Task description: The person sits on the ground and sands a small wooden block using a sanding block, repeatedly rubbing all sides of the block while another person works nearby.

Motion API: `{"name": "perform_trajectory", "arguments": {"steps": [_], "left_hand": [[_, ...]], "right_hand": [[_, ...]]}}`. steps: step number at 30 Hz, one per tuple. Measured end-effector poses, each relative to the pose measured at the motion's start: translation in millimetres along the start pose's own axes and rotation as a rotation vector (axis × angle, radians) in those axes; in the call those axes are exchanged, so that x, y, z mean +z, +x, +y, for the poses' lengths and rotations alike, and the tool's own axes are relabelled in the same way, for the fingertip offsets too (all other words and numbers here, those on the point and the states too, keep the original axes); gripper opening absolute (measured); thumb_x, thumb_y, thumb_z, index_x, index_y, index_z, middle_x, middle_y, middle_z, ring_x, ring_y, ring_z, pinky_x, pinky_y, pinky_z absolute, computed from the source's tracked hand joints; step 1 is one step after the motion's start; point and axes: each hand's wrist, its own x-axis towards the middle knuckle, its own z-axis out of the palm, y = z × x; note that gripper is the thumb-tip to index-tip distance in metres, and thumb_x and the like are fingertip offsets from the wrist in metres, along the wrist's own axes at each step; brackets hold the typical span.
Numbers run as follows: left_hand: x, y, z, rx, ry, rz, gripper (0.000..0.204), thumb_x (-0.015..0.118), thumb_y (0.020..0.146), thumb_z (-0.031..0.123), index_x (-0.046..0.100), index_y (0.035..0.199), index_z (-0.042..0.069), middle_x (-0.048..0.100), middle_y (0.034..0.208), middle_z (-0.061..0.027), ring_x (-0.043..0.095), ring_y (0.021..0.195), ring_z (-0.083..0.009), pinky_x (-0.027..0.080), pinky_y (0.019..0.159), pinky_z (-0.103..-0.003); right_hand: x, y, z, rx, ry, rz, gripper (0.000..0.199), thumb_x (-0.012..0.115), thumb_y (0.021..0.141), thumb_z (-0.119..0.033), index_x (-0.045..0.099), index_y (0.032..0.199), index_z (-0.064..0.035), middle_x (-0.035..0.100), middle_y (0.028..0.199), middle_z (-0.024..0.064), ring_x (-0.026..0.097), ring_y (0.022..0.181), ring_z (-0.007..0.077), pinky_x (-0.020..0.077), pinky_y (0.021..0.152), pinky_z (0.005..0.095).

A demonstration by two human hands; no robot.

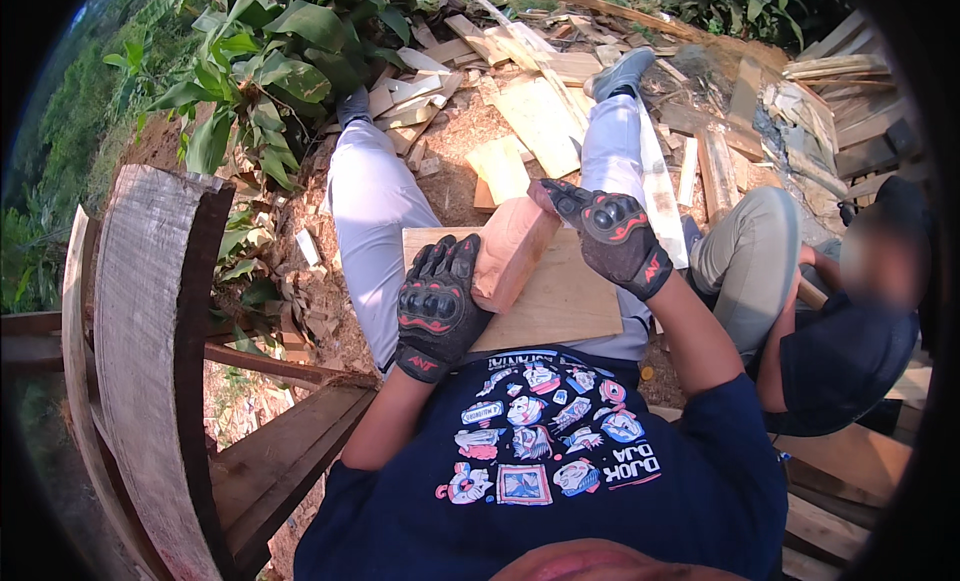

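Head view: red-lettered gloves [437,306] touch block [514,256]; shirt [545,451] lettered.

A flat wooden board [570,306] is being supported across the person's legs [383,201]. A reddish wood block [512,256] is being held over the board; any contact underneath is being concealed. Below, the ground [452,184] is being covered by wood chips. Pale planks [538,126] and small offcuts [428,167] are being carried there, some being overlapped by others.
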Motion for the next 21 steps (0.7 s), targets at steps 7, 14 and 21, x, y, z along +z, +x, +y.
{"name": "perform_trajectory", "arguments": {"steps": [7,14,21], "left_hand": [[4.0,3.4,-4.1,0.008,0.017,-0.013,0.077,0.086,0.084,0.038,0.06,0.147,0.001,0.069,0.137,-0.0232,0.063,0.133,-0.0398,0.045,0.119,-0.052],[6.0,2.2,-5.4,-0.004,-0.027,0.02,0.075,0.085,0.086,0.038,0.06,0.147,0.002,0.069,0.138,-0.0218,0.064,0.133,-0.0387,0.044,0.12,-0.051],[7.2,5.7,-11.6,0.023,-0.022,0.041,0.069,0.082,0.085,0.036,0.063,0.142,0.002,0.072,0.131,-0.0218,0.067,0.128,-0.0382,0.048,0.115,-0.052]], "right_hand": [[-7.3,-3.3,-15.9,0.051,-0.014,-0.081,0.081,0.048,0.086,0.008,0.054,0.161,-0.0217,0.067,0.151,0.0088,0.077,0.098,0.026,0.0615,0.082,0.0397],[-9.3,-8.3,-47.0,-0.177,0.093,0.008,0.076,0.051,0.086,0.008,0.06,0.156,-0.0213,0.071,0.144,0.0089,0.073,0.088,0.0266,0.0593,0.076,0.0425],[-9.5,-12.5,-92.0,-0.023,0.089,-0.039,0.073,0.056,0.084,0.003,0.06,0.155,-0.0152,0.07,0.147,0.0091,0.074,0.082,0.0256,0.06,0.075,0.0392]]}}
